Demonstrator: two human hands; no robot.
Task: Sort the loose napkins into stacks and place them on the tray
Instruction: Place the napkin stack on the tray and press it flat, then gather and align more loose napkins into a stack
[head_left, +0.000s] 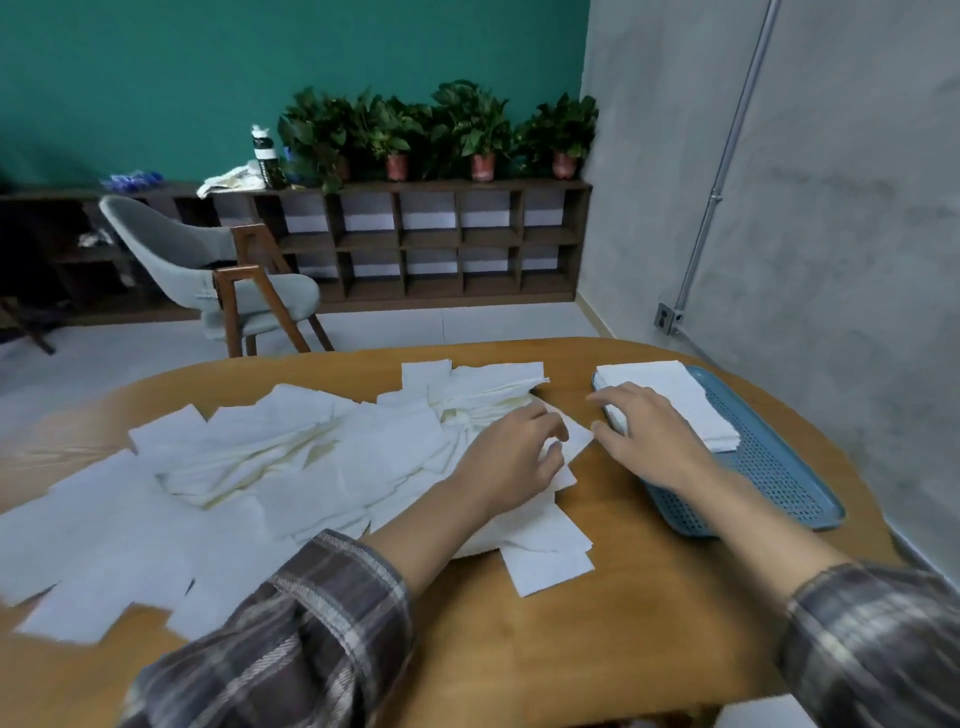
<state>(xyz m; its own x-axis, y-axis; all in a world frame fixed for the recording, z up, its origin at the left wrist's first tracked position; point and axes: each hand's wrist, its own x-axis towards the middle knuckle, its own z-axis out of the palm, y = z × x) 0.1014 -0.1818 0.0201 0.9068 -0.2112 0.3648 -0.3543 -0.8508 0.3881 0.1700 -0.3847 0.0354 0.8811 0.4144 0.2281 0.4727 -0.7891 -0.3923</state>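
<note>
A person seen from above sits at a rounded wooden bench (597, 634), both forearms in plaid sleeves reaching forward. A wide, untidy spread of loose white napkins (291, 467) covers the left and centre of the bench. To the right lies a blue perforated tray (769, 483), its long axis running away from the person and angling slightly leftward at the far end. A neat stack (675, 395) of napkins already sits on the tray's far half; the near half is bare.

The left hand (511, 457) rests on the right edge of the loose spread, fingers curled down onto a single napkin (577, 435) and seeming to pinch it. The right hand (649, 434) is open, fingers spread and relaxed, over the tray's left rim, with its fingertips at the stack's left side.

The tray lies to the right of both hands, and the right hand is the nearer one. The pinched napkin sits between the two hands, just beside the tray's left rim, so it likely needs only a short move rightward.
</note>
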